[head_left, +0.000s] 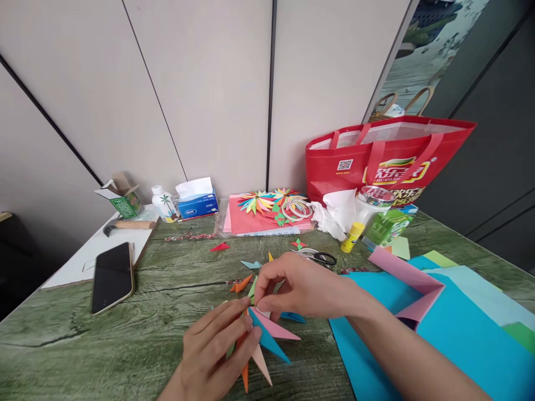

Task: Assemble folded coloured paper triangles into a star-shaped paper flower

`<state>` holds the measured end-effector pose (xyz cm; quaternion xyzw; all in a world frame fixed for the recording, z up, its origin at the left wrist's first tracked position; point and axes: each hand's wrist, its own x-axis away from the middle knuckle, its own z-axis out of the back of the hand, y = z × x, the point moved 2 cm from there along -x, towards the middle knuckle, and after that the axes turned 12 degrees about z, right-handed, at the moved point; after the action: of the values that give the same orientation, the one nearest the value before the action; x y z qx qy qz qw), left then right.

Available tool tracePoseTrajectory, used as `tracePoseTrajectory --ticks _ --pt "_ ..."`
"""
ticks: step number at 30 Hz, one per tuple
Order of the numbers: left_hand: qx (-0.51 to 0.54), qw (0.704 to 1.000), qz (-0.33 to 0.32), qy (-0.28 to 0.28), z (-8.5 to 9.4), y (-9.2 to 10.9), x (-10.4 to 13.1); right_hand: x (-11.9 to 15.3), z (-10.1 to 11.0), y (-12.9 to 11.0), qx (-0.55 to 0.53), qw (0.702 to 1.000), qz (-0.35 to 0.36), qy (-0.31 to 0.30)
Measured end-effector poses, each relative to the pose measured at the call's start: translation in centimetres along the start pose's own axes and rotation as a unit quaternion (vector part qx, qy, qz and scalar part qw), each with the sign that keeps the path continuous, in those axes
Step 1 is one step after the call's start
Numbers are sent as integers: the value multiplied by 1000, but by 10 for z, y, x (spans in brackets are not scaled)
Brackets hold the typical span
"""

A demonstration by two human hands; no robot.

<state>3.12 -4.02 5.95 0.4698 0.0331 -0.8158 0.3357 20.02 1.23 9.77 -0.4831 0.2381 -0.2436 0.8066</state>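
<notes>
A partly fanned star of folded paper points [270,340], in pink, blue, peach and orange, lies low over the table in the middle. My left hand [219,348] is closed on its left side, fingers pressed over the inner ends. From the right, my right hand [298,284] pinches the star near its centre by the pink point; its fingertips are partly hidden. Around the hands lie loose folded paper pieces: an orange one [241,285], a light blue one [251,265], a red one [220,247] and a blue one [293,317].
Scissors [325,258], a yellow glue stick [352,238] and crumpled tissue [328,220] stand beyond my right hand. Coloured paper sheets [463,340] cover the right side. A phone [112,278] and hammer [129,224] lie left. Finished paper stars [256,202], a tissue box [198,205] and a red bag [334,178] line the back.
</notes>
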Motion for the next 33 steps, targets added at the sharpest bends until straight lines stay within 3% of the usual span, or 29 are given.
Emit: tracePoseTrajectory --ticks 7,21,33 --pt "-5 1000 6 6 1 -2 3 -2 -1 1 -9 1000 -4 13" --pt "-62 997 -46 -12 3 -5 15 -3 -3 0 -27 999 1 27" --pt "-68 997 -35 -6 4 -7 17 -7 -7 3 -66 997 -18 41"
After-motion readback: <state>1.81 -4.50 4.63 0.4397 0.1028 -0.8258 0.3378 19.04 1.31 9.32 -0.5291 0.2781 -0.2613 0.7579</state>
